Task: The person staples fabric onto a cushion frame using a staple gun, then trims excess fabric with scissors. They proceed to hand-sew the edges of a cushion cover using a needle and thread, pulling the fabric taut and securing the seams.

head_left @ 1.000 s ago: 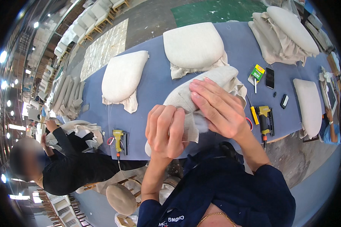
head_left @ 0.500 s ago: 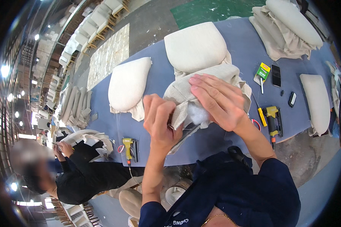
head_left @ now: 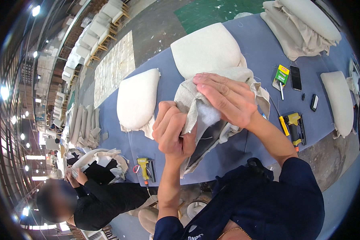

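In front of me lies a cushion partly in a light beige woven fabric cover [head_left: 184,95], with white fluffy stuffing [head_left: 209,114] showing at its opening. My left hand [head_left: 173,129] is closed on the edge of the cover, the thumb below and curled fingers above. My right hand [head_left: 228,99] rests over the top of the cushion with fingers stretched out side by side; its thumb is hidden. A dark underside panel [head_left: 212,140] shows beneath the stuffing, with loose fabric around it.
Padded cushions [head_left: 206,48] lie on the blue table [head_left: 248,156]. At right are a staple gun [head_left: 295,126], yellow-handled screwdriver [head_left: 284,125], phone [head_left: 295,77] and green-yellow box [head_left: 281,74]. Another staple gun [head_left: 145,167] lies left, near a co-worker [head_left: 108,200] handling a cushion.
The whole view has shifted and tilted slightly. My left hand keeps its grip on the cover's edge, and more of the dark panel shows. My right fingers have shifted slightly along the fabric.
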### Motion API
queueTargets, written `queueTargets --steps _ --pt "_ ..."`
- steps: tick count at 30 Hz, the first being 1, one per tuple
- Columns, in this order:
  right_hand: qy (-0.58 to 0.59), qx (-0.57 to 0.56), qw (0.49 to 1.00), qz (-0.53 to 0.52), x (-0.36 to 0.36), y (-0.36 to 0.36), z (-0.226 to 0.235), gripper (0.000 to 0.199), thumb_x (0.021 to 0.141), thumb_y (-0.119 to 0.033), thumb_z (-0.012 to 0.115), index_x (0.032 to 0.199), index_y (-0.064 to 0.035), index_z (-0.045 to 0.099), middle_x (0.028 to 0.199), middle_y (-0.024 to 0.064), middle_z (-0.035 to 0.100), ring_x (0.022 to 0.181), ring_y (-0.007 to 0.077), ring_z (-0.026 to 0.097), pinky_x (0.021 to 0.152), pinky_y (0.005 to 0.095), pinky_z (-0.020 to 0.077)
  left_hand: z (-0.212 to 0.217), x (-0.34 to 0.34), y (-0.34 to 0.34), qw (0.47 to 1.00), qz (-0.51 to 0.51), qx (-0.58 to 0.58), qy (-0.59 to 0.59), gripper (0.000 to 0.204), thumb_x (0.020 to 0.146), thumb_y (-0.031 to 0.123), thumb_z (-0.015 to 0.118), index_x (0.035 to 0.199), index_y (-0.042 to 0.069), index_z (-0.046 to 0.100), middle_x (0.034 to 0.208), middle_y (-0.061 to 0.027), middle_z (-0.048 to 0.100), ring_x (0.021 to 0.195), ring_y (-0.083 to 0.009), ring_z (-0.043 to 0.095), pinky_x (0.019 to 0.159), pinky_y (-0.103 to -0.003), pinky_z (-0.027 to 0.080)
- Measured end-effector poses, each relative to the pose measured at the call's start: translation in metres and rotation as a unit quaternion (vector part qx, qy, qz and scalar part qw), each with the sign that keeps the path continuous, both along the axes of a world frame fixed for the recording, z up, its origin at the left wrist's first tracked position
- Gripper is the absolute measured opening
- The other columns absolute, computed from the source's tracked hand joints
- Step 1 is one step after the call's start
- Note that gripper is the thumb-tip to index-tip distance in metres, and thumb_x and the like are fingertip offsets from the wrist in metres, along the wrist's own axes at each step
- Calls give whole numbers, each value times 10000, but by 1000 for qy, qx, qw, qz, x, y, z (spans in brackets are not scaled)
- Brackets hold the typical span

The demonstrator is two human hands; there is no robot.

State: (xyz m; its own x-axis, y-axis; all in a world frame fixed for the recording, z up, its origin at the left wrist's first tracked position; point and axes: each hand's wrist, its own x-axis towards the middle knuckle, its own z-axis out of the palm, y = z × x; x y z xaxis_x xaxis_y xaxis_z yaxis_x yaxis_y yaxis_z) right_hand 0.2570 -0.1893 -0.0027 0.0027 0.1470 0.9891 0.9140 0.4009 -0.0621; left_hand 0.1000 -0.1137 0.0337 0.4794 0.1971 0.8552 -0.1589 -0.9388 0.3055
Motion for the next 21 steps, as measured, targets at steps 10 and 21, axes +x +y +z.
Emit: queueTargets --steps 10,21 --pt "532 -190 723 399 -92 -96 -10 252 918 -201 693 933 51 684 809 134 683 657 205 658 619 343 564 -2 -14 -2 997 -55 -51 -21 188 767 73 678 691 -38 547 611 -96 426 585 -261 388 579 -374 322" --pt "702 -284 344 554 -54 -74 15 639 1029 -563 421 892 28 619 586 112 582 376 211 520 390 375 541 -1 -21 -21 997 -42 -52 -25 173 742 73 680 671 -29 559 583 -70 438 565 -218 388 551 -349 306"
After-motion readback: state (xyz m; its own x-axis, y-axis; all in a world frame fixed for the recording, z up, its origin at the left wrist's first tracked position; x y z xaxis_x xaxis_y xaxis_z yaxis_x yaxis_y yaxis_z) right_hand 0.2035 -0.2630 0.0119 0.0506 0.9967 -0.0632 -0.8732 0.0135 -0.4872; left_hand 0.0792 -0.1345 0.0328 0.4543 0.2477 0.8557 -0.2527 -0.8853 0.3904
